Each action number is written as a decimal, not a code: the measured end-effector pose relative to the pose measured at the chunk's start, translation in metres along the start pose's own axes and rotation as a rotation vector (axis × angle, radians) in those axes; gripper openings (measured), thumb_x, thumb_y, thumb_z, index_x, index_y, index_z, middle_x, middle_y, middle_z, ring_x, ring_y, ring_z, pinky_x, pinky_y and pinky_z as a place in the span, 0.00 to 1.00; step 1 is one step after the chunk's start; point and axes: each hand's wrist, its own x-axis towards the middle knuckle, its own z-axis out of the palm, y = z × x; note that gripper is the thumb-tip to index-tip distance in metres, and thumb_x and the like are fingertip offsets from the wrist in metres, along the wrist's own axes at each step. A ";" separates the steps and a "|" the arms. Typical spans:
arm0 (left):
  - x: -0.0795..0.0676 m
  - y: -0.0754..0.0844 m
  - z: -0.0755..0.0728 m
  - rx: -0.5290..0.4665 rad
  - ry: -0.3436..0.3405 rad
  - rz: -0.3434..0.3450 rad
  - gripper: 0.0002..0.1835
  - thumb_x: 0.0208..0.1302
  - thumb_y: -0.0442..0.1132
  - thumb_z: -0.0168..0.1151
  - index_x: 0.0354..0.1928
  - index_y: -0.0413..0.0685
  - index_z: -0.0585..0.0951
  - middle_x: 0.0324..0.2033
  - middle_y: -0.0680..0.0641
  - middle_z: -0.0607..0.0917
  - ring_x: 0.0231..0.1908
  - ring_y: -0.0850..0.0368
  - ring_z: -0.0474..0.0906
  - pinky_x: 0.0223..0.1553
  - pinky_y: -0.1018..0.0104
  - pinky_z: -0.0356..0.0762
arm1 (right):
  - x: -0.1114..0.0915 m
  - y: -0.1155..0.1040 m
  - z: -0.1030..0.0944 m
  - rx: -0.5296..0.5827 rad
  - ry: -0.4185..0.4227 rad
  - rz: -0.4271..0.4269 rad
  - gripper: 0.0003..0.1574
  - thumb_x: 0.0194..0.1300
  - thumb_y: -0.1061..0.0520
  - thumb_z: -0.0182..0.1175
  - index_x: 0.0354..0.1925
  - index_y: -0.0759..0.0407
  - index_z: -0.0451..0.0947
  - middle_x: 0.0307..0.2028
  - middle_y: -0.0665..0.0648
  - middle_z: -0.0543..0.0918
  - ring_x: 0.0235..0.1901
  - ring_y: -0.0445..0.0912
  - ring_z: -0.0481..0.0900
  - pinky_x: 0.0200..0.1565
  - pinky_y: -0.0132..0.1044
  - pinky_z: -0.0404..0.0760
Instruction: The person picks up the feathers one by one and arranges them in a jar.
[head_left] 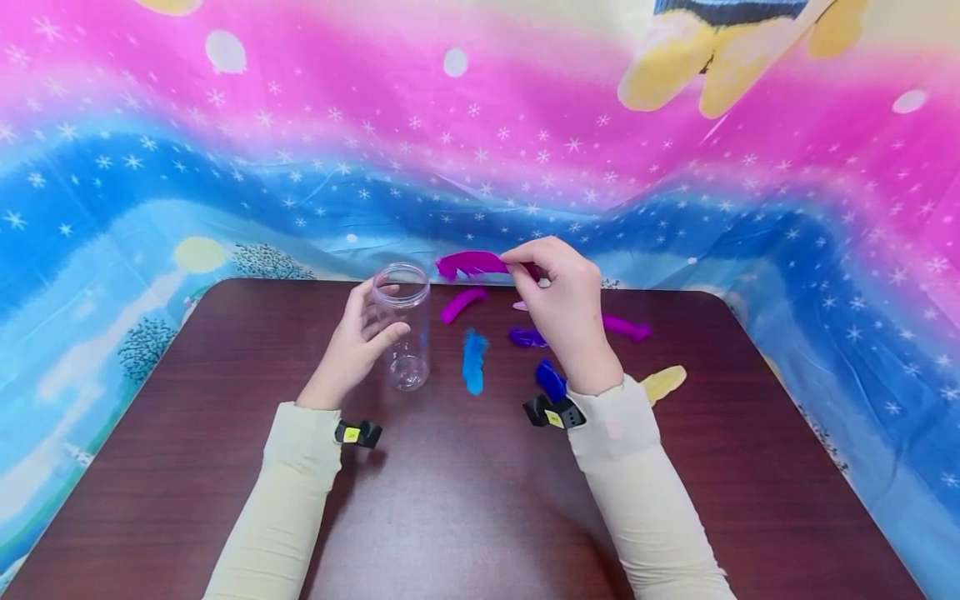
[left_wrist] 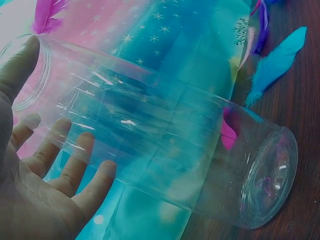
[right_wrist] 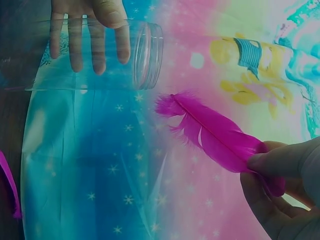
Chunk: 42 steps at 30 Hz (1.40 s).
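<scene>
My left hand (head_left: 343,354) grips a clear plastic jar (head_left: 409,337) around its upper part, thumb on one side and fingers on the other. The jar has no lid on its ridged mouth and stands upright in the head view; only reflections show inside it. Between thumb and fingertips, my right hand (head_left: 567,308) pinches a magenta feather (right_wrist: 215,135) near one end. Its fluffy end points left, toward the jar's mouth, with a small gap between them in the right wrist view.
Loose feathers lie on the dark wooden table (head_left: 420,500): a magenta one (head_left: 463,305), a light blue one (head_left: 473,362), a purple one (head_left: 528,337), a dark blue one (head_left: 551,380) and a yellow one (head_left: 664,383). A printed cloth (head_left: 375,167) hangs behind the table.
</scene>
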 end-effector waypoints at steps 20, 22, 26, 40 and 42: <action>0.000 -0.003 -0.003 0.016 -0.010 -0.003 0.41 0.70 0.36 0.66 0.77 0.53 0.54 0.69 0.43 0.69 0.69 0.45 0.66 0.71 0.45 0.64 | 0.025 -0.015 0.006 0.023 -0.074 -0.089 0.06 0.67 0.65 0.66 0.41 0.61 0.89 0.39 0.56 0.88 0.36 0.45 0.81 0.36 0.39 0.81; 0.001 -0.003 -0.003 0.017 -0.015 0.001 0.41 0.70 0.36 0.66 0.78 0.53 0.54 0.69 0.43 0.69 0.69 0.45 0.66 0.71 0.45 0.63 | 0.027 -0.017 0.006 0.030 -0.100 -0.105 0.06 0.67 0.65 0.67 0.41 0.61 0.89 0.39 0.56 0.88 0.38 0.45 0.82 0.37 0.40 0.82; 0.002 -0.003 -0.004 0.016 -0.018 0.011 0.41 0.70 0.36 0.66 0.77 0.52 0.54 0.69 0.43 0.69 0.69 0.45 0.66 0.71 0.45 0.64 | 0.031 -0.020 0.009 0.035 -0.143 -0.157 0.07 0.67 0.67 0.66 0.40 0.61 0.89 0.39 0.56 0.88 0.41 0.46 0.84 0.41 0.39 0.83; 0.002 -0.001 -0.004 0.020 -0.023 -0.030 0.42 0.69 0.37 0.66 0.78 0.53 0.54 0.68 0.41 0.69 0.69 0.44 0.68 0.70 0.48 0.65 | 0.045 -0.032 0.014 0.018 -0.319 -0.206 0.08 0.68 0.69 0.63 0.41 0.63 0.88 0.40 0.56 0.87 0.42 0.47 0.83 0.48 0.37 0.82; 0.001 0.000 -0.004 0.021 -0.023 -0.049 0.42 0.69 0.38 0.66 0.78 0.53 0.53 0.68 0.41 0.69 0.68 0.44 0.68 0.70 0.48 0.66 | 0.047 -0.034 0.015 0.006 -0.362 -0.206 0.09 0.68 0.69 0.63 0.41 0.63 0.88 0.41 0.56 0.87 0.43 0.48 0.83 0.49 0.37 0.83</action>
